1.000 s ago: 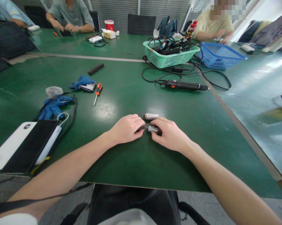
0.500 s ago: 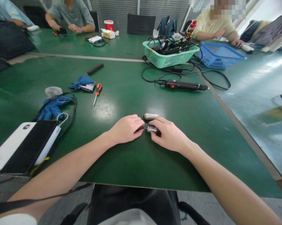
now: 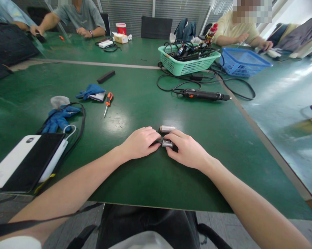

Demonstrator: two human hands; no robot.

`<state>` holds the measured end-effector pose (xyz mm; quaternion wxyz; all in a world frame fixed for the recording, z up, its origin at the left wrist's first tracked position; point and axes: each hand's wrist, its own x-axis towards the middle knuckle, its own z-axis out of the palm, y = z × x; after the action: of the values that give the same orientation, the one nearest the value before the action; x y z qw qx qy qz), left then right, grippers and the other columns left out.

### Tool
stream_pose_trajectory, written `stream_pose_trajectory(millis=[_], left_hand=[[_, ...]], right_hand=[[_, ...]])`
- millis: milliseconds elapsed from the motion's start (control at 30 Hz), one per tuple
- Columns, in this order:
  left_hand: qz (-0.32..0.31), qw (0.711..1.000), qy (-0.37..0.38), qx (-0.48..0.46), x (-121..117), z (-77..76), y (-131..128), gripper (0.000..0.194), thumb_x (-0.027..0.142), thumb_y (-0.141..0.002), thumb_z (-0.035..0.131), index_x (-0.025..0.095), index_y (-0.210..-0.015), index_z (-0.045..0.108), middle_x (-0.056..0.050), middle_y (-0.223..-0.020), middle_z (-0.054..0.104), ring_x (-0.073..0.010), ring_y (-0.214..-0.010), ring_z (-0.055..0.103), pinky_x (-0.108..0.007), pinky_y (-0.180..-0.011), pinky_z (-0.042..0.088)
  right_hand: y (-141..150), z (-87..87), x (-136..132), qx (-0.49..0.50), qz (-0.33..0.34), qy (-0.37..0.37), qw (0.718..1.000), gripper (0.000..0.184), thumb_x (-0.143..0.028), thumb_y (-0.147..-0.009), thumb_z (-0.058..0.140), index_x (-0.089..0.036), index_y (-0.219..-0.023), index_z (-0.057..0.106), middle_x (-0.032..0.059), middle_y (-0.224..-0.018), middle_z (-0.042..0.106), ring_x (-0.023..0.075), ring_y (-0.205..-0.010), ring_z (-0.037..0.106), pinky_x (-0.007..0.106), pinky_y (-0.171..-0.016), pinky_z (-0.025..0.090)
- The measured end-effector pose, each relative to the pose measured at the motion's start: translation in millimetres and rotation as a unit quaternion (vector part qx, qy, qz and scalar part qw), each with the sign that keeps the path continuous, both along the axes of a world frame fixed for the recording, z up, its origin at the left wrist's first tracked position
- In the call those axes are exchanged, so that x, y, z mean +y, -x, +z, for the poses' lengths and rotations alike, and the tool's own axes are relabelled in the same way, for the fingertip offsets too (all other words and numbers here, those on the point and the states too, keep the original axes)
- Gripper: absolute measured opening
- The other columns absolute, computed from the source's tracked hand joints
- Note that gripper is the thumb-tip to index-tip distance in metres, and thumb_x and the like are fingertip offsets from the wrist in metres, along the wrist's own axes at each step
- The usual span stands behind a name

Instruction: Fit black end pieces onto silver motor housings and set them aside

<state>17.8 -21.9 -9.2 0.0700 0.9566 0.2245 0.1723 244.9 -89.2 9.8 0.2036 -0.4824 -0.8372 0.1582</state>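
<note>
My left hand (image 3: 140, 142) and my right hand (image 3: 187, 149) meet low on the green table (image 3: 135, 100), both with fingers curled. Between them my right hand pinches a small silver metal cylinder (image 3: 168, 143) with a thin shaft pointing left. My left fingers close on a small dark part at that shaft's end; I cannot make out what it is. A second silver cylinder (image 3: 167, 128) lies on the table just beyond my hands, touching neither.
An orange-handled screwdriver (image 3: 107, 102), blue gloves (image 3: 59, 117) and a white power bank with a black tablet (image 3: 26, 160) lie to the left. A black electric screwdriver (image 3: 205, 95) with cable, a green basket (image 3: 188, 58) and a blue basket (image 3: 242, 61) sit beyond. Other people sit at the far edges.
My hands have drawn slightly closer, narrowing the gap at the shaft. A person at the far left has stretched an arm out to the left.
</note>
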Motion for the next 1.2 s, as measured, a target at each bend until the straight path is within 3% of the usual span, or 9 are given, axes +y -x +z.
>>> stream_pose_trajectory(millis=[567, 900, 1200], left_hand=[[-0.018, 1.0, 0.001, 0.009, 1.7, 0.2, 0.2, 0.02, 0.031, -0.101, 0.054, 0.016, -0.094, 0.066, -0.006, -0.087, 0.063, -0.02, -0.083, 0.057, -0.033, -0.076, 0.047], [0.022, 1.0, 0.002, 0.0, -3.9, 2.4, -0.7, 0.015, 0.024, -0.092, 0.054, 0.016, -0.095, 0.066, -0.007, -0.086, 0.064, -0.0212, -0.084, 0.057, -0.035, -0.079, 0.048], [0.006, 1.0, -0.001, 0.004, -1.9, 1.0, -1.1, 0.016, 0.023, -0.094, 0.052, 0.016, -0.093, 0.066, -0.006, -0.085, 0.063, -0.0203, -0.083, 0.056, -0.034, -0.077, 0.047]], right_hand=[[0.2, -0.3, 0.2, 0.003, 0.0, -0.009, 1.0, 0.029, -0.017, -0.089, 0.057, -0.02, -0.116, 0.065, 0.0114, -0.12, 0.066, 0.0265, -0.108, 0.067, 0.04, -0.095, 0.056], [-0.3, -1.1, -0.2, 0.004, -0.004, -0.007, 1.0, 0.027, -0.016, -0.088, 0.057, -0.019, -0.114, 0.065, 0.012, -0.119, 0.067, 0.0271, -0.11, 0.067, 0.041, -0.097, 0.055], [-0.4, -2.2, 0.2, 0.0, -0.005, -0.013, 1.0, 0.028, -0.016, -0.088, 0.058, -0.018, -0.114, 0.066, 0.0119, -0.12, 0.068, 0.0268, -0.11, 0.067, 0.041, -0.098, 0.056]])
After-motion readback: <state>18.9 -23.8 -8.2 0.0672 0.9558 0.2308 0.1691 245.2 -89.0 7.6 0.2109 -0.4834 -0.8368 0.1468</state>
